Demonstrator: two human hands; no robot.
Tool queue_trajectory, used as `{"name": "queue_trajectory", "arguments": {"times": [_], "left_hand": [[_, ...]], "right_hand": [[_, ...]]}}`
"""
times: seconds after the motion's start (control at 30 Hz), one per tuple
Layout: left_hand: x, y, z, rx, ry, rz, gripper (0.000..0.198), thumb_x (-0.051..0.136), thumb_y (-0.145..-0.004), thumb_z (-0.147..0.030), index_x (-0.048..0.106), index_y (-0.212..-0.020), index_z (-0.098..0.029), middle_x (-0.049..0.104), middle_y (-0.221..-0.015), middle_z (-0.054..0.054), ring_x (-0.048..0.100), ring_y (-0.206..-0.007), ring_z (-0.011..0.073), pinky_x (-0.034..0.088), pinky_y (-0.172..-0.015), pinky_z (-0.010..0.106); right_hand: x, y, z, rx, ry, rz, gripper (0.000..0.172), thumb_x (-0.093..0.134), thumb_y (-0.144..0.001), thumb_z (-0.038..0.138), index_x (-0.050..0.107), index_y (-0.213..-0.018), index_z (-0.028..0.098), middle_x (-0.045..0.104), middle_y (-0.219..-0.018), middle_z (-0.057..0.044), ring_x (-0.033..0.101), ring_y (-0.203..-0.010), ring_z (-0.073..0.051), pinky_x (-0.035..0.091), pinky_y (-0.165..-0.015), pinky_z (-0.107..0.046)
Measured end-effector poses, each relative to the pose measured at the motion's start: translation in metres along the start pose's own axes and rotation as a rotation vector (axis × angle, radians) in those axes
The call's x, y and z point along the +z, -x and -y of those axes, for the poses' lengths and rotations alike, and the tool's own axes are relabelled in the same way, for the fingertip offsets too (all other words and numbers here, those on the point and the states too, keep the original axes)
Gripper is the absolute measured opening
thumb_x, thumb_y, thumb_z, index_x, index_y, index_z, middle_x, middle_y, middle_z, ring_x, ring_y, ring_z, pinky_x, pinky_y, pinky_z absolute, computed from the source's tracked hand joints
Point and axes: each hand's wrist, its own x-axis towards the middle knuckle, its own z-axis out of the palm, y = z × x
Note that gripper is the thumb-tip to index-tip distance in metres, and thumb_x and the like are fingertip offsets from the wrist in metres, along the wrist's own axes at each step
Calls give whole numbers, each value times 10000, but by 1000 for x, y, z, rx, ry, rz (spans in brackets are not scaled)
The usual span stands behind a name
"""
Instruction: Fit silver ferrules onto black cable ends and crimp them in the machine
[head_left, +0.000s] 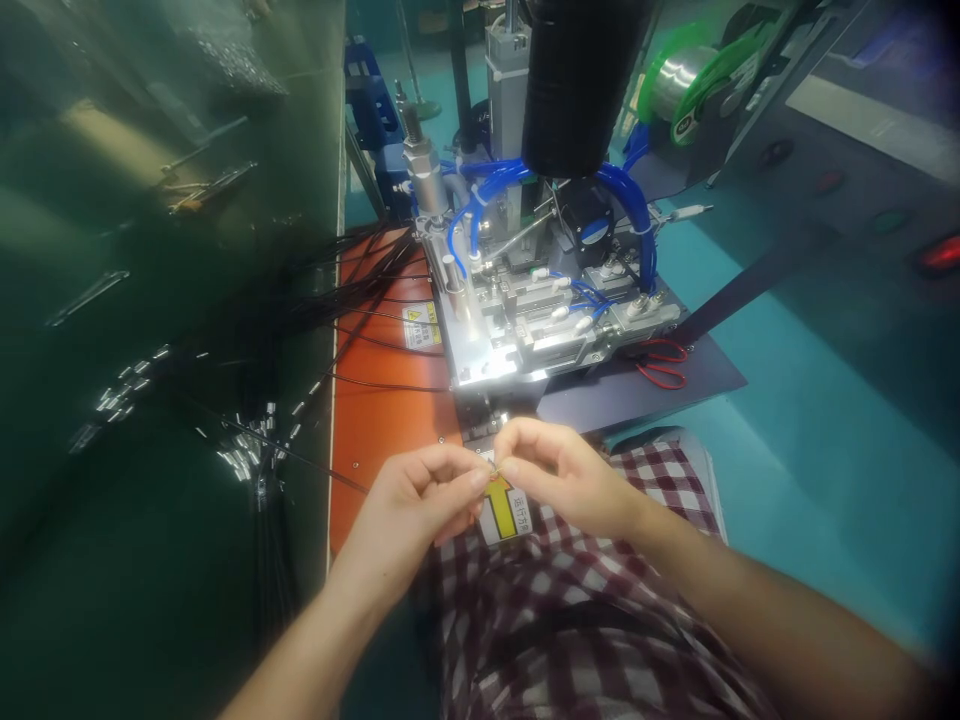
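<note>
My left hand [427, 495] is closed in a pinch on a thin black cable [322, 467], which runs in from the left and passes behind the fingers. Facing it, my right hand [566, 475] pinches at the fine wire ends that show between the two sets of fingertips. The fingertips almost meet, just above a label with a yellow arrow [504, 512]. Directly beyond the hands stands a metal machine [517, 340] with blue air hoses [491, 180]. How the wire ends are arranged is too small to make out.
On the dark green table [180, 580] at left lie bundled black cables [274, 560] with shiny metal ends. More black cables [367, 270] cross the orange plate [390, 420] near the machine. A green wire spool [675, 85] hangs at upper right. A black cylinder [581, 90] overhangs the machine.
</note>
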Motion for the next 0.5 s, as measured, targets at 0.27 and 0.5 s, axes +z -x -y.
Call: {"name": "queue_trajectory", "arguments": {"times": [0.27, 0.5], "left_hand": [[6, 4, 4, 63, -20, -117, 176, 705, -768, -340, 701, -799, -167, 562, -557, -41, 420, -448, 35, 352, -457, 150], [10, 6, 9, 199, -271, -191, 126, 690, -774, -312, 706, -817, -194, 683, -715, 1, 577, -631, 121, 473, -558, 198]], "right_hand": [[10, 13, -2, -347, 572, -287, 100, 504, -859, 144, 536, -765, 160, 530, -694, 8, 460, -578, -109, 360, -555, -264], [3, 12, 1, -600, 1036, -256, 147, 499, -871, 140, 576, -747, 146, 615, -692, -19, 459, -570, -133, 285, -540, -310]]}}
